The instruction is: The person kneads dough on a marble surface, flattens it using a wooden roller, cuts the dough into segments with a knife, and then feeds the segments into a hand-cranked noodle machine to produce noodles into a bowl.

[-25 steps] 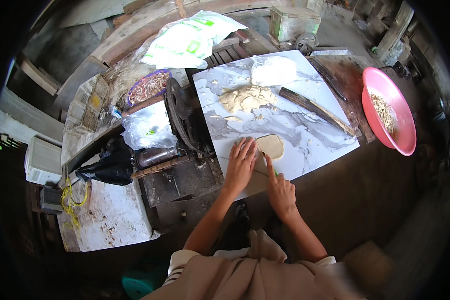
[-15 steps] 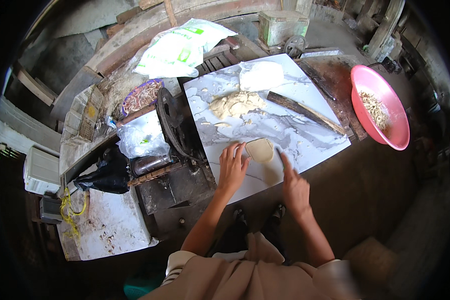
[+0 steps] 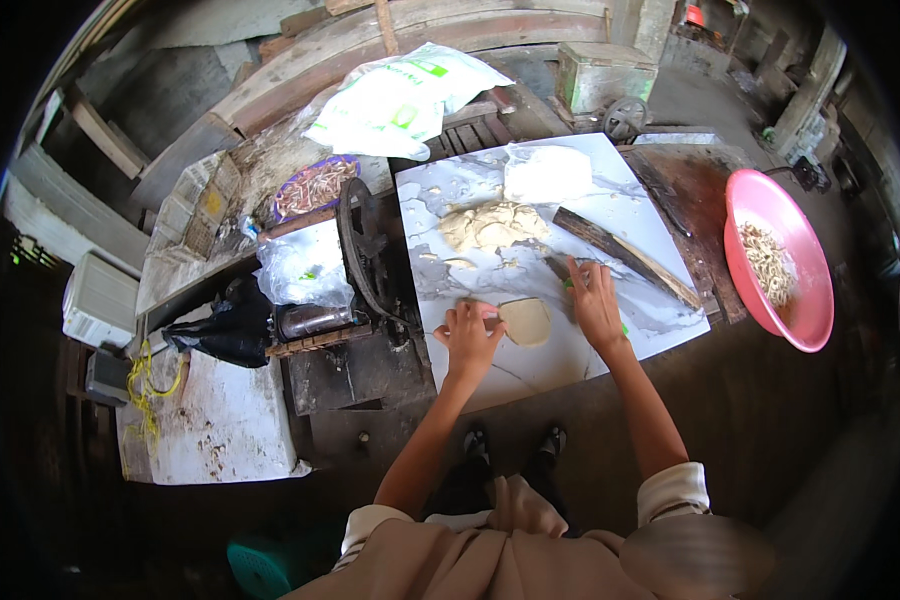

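Note:
A flat, squarish sheet of dough (image 3: 528, 322) lies on the marble-patterned board (image 3: 450, 375). My left hand (image 3: 470, 337) rests at its left edge, fingers bent and apart, the thumb side touching the dough. To the right of the sheet, my right hand (image 3: 597, 303) is closed round a knife (image 3: 558, 267); bits of its green handle show beside the fingers. The dark blade points up and left, toward a large rough lump of dough (image 3: 495, 226) farther back. Scraps of dough lie around the lump.
Behind the lump sits a clear bag of white stuff (image 3: 547, 172). A dark wooden stick (image 3: 627, 258) lies along the right side. Beyond it stands a pink basin (image 3: 808, 300) of pale strips. At left are a hand-wheel machine (image 3: 362, 250) and a purple-rimmed basket (image 3: 348, 163).
My right hand has lifted the knife from beside the sheet's right edge and moved it farther back, its blade now toward the lump. My left hand stays beside the sheet. The whole view has shifted.

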`<act>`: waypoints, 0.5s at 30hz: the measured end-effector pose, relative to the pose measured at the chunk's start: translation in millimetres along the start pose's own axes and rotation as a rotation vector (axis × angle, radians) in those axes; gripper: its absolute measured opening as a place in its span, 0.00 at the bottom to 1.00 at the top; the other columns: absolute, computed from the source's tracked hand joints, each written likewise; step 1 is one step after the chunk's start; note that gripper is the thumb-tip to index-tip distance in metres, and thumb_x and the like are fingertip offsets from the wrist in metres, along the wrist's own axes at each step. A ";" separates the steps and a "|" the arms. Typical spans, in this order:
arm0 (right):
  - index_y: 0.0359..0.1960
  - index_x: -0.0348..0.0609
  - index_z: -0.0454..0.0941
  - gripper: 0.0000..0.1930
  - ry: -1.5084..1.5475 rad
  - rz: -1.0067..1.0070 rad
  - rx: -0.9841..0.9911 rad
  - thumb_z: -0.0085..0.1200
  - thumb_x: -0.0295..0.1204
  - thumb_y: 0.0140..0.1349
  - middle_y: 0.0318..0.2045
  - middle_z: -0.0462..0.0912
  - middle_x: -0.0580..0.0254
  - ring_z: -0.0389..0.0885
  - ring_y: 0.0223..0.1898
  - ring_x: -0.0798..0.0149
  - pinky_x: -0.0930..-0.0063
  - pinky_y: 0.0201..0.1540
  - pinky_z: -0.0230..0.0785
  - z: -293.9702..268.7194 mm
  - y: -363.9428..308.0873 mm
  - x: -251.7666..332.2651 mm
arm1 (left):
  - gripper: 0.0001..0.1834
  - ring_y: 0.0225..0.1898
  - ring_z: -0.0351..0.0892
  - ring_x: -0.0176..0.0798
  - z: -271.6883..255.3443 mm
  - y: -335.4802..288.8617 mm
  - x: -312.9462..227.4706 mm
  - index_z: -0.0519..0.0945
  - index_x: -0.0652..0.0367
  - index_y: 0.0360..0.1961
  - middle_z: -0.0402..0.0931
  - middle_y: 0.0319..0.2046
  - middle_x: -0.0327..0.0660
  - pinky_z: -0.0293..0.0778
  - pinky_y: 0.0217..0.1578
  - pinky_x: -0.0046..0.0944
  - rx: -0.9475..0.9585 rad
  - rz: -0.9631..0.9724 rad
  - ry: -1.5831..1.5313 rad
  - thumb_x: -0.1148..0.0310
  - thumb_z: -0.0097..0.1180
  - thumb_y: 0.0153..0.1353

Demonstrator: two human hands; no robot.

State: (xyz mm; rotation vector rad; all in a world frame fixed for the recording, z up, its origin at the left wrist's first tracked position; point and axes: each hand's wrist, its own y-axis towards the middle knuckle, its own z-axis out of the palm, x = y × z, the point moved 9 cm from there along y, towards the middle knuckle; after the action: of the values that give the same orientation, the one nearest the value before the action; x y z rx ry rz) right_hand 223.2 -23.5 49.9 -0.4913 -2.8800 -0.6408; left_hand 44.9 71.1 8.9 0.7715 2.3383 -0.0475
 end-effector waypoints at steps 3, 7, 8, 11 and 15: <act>0.51 0.45 0.70 0.23 0.034 -0.121 -0.060 0.50 0.21 0.50 0.40 0.68 0.57 0.65 0.45 0.55 0.63 0.45 0.61 -23.0 -0.9 33.8 | 0.15 0.46 0.65 0.41 -4.2 -0.2 6.3 0.74 0.44 0.35 0.70 0.38 0.29 0.51 0.42 0.50 0.011 -0.062 -0.018 0.60 0.63 0.45; 0.39 0.47 0.74 0.14 0.147 -0.128 0.008 0.56 0.25 0.47 0.40 0.68 0.60 0.63 0.46 0.56 0.60 0.46 0.56 -11.4 -12.7 31.4 | 0.13 0.45 0.66 0.40 0.3 2.6 -5.1 0.73 0.46 0.33 0.73 0.33 0.30 0.54 0.42 0.50 0.012 -0.076 -0.055 0.62 0.62 0.46; 0.35 0.47 0.75 0.12 0.186 -0.110 0.013 0.57 0.26 0.46 0.40 0.68 0.61 0.63 0.46 0.56 0.59 0.46 0.56 -8.9 -13.3 27.1 | 0.13 0.41 0.69 0.40 0.1 3.4 -9.2 0.73 0.48 0.32 0.74 0.30 0.31 0.57 0.41 0.47 -0.004 -0.054 -0.059 0.64 0.62 0.46; 0.31 0.49 0.75 0.09 0.278 -0.092 0.067 0.57 0.27 0.47 0.40 0.68 0.63 0.63 0.46 0.56 0.58 0.47 0.55 -1.7 -9.7 22.2 | 0.13 0.34 0.74 0.40 1.4 6.1 -4.5 0.72 0.54 0.31 0.75 0.26 0.35 0.65 0.36 0.42 -0.036 -0.015 -0.136 0.68 0.62 0.46; 0.28 0.49 0.74 0.07 0.335 -0.071 0.165 0.58 0.27 0.47 0.39 0.70 0.65 0.63 0.47 0.56 0.56 0.47 0.55 3.8 -2.3 18.2 | 0.13 0.28 0.78 0.37 3.8 16.5 -5.9 0.69 0.59 0.30 0.75 0.25 0.40 0.72 0.31 0.33 0.032 -0.030 -0.419 0.73 0.62 0.48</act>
State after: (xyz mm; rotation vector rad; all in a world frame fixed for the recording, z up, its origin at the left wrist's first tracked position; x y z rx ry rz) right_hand 205.1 -18.7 49.5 -0.2335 -2.6100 -0.4404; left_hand 59.6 80.8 12.2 0.6680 1.9537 -0.2369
